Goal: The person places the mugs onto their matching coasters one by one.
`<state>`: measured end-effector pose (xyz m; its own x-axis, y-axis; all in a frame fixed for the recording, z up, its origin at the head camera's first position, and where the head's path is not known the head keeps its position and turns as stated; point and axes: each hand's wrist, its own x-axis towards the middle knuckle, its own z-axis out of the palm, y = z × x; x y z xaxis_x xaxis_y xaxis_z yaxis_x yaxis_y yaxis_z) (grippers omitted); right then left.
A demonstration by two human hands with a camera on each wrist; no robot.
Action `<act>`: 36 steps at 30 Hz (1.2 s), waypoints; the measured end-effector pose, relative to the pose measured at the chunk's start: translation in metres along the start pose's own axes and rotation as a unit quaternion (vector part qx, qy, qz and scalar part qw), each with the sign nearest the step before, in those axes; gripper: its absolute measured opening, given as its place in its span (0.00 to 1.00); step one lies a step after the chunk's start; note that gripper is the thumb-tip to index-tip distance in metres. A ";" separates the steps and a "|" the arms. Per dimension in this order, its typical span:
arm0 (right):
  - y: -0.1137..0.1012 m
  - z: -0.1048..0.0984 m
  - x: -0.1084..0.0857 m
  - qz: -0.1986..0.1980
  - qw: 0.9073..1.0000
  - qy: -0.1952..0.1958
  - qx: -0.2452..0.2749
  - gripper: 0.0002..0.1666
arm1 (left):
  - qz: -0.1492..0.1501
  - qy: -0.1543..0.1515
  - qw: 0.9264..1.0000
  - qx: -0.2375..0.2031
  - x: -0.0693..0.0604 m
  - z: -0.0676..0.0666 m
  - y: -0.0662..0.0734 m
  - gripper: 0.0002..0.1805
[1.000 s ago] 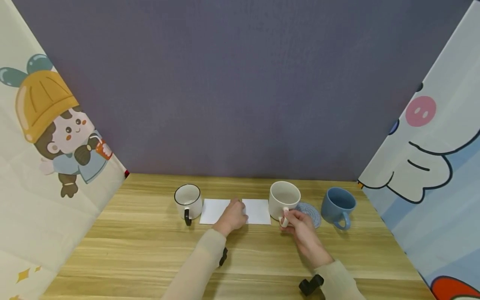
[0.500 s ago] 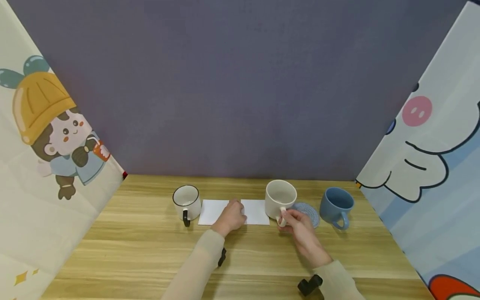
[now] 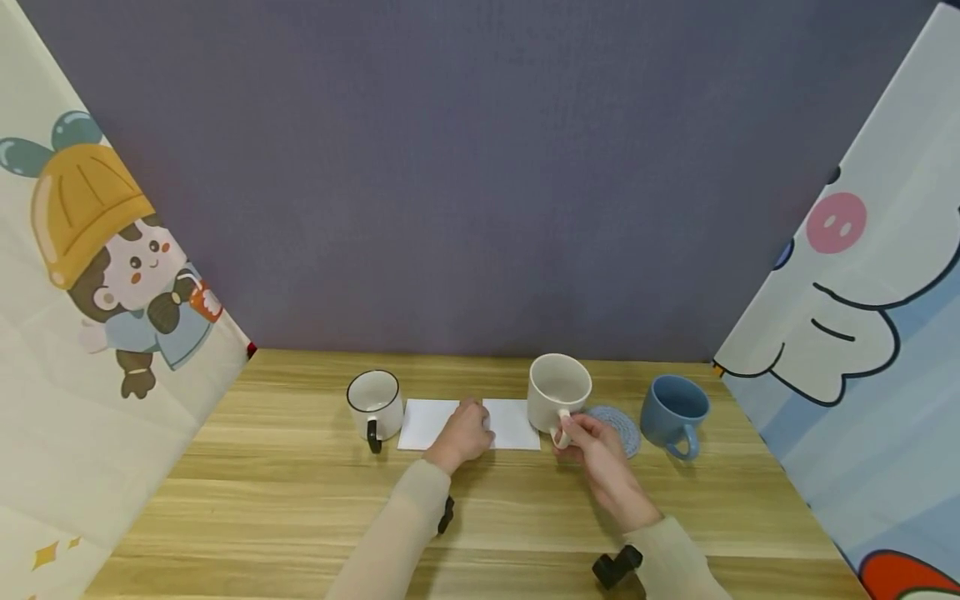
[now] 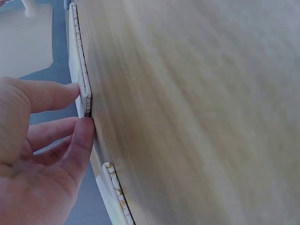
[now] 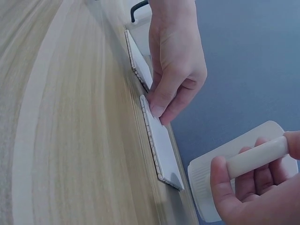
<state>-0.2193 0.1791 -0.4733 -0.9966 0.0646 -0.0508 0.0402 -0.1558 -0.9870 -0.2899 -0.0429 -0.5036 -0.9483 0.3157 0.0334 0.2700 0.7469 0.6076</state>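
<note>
Two flat white square coasters lie side by side in the head view. My left hand (image 3: pixel 462 432) pinches the near-gap edge of the right coaster (image 3: pixel 513 425) between thumb and fingers; the left coaster (image 3: pixel 426 422) lies on the hand's other side. With thumb and fingers my right hand (image 3: pixel 603 462) grips the handle of a white mug (image 3: pixel 558 392), whose mouth faces up. In the right wrist view the mug (image 5: pixel 234 145) is close beside the right coaster's far end. Whether its base touches the table cannot be told.
A white mug with black rim and handle (image 3: pixel 375 404) stands at the left. Right of the held mug lies a round blue woven coaster (image 3: pixel 618 425), then a blue mug (image 3: pixel 671 412). A grey panel (image 3: pixel 480 175) rises behind the wooden table (image 3: pixel 300 500).
My right hand has carried the white mug slightly left and up in the head view, toward the right coaster. My left hand stays in place on that coaster.
</note>
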 end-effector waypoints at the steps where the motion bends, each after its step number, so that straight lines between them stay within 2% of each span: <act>1: 0.000 0.000 0.000 -0.001 1.000 0.000 0.000 0.13 | 0.000 0.000 1.000 0.000 0.000 0.000 0.000 0.15; 10: 0.000 0.004 0.002 -0.020 1.000 -0.011 0.009 0.12 | -0.011 -0.006 1.000 -0.006 0.001 0.000 0.000 0.18; 21: -0.001 0.009 0.005 -0.034 0.999 -0.024 0.017 0.12 | 0.001 -0.003 1.000 0.002 0.003 0.000 -0.002 0.17; 28: 0.002 0.007 0.006 -0.046 0.997 -0.054 -0.011 0.14 | -0.010 -0.008 1.000 0.003 0.003 0.002 -0.003 0.16; 36: 0.001 0.008 0.006 -0.053 0.994 -0.085 -0.033 0.17 | -0.003 -0.004 1.000 0.001 0.004 0.001 -0.003 0.13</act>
<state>-0.2258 0.1718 -0.4737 -0.9931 -0.0905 0.0746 -0.0663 -0.0913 -0.9936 -0.2939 -0.0433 -0.5063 -0.9484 0.3162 0.0232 0.2649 0.7501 0.6060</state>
